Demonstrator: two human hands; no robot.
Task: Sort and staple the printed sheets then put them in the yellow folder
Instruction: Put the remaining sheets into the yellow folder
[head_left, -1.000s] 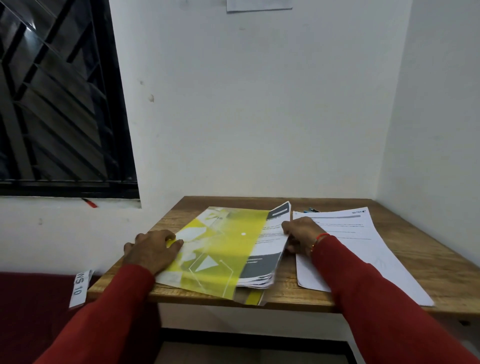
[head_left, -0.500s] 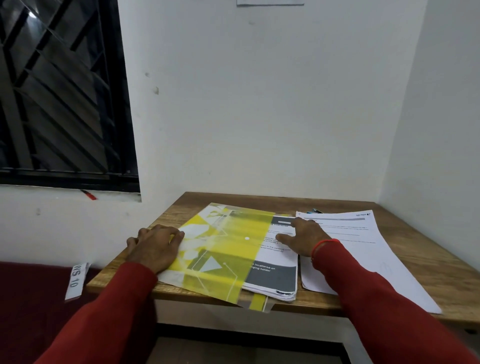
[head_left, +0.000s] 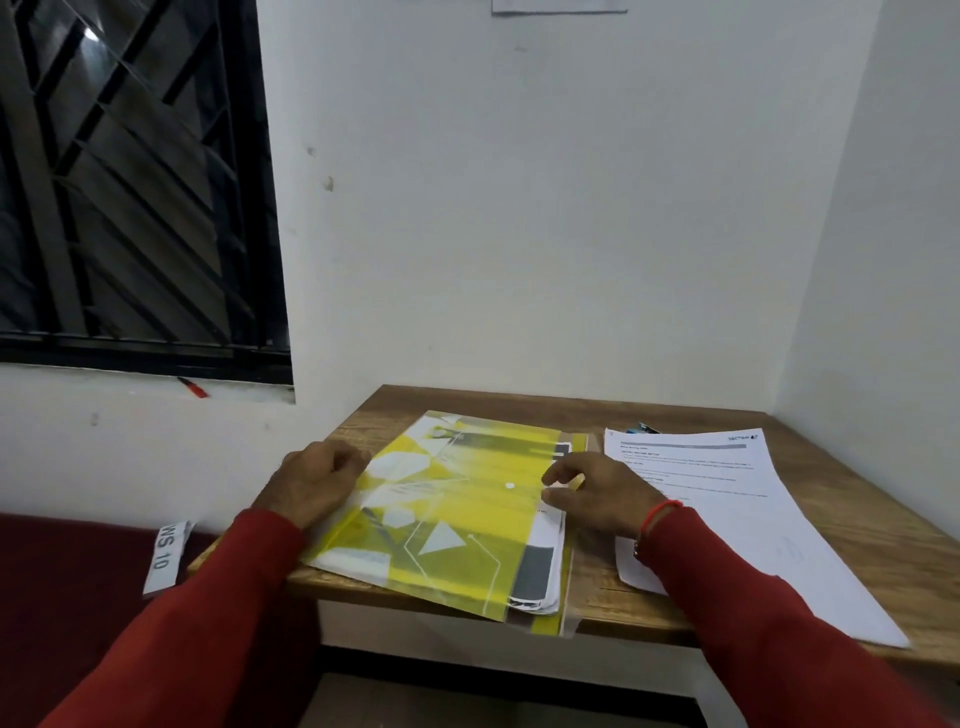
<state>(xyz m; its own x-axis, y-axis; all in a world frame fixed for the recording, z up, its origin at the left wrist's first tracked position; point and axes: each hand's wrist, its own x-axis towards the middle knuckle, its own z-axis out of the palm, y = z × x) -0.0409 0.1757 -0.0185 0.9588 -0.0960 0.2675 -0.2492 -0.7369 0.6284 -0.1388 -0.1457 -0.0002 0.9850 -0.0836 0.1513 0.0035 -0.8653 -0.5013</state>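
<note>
Yellow folder (head_left: 457, 514) lying flat on the counter (head_left: 852, 525), sheets (head_left: 540, 571) showing inside at its right edge: your left hand (head_left: 311, 483) is pressing its left edge, fingers curled, your right hand (head_left: 597, 493) is hovering loosely spread, loose papers (head_left: 727, 499) lying beside.

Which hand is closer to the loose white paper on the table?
Right. The right hand sits at the folder's right edge, just beside the paper. The left hand is across the folder, at its far-left edge.
</note>
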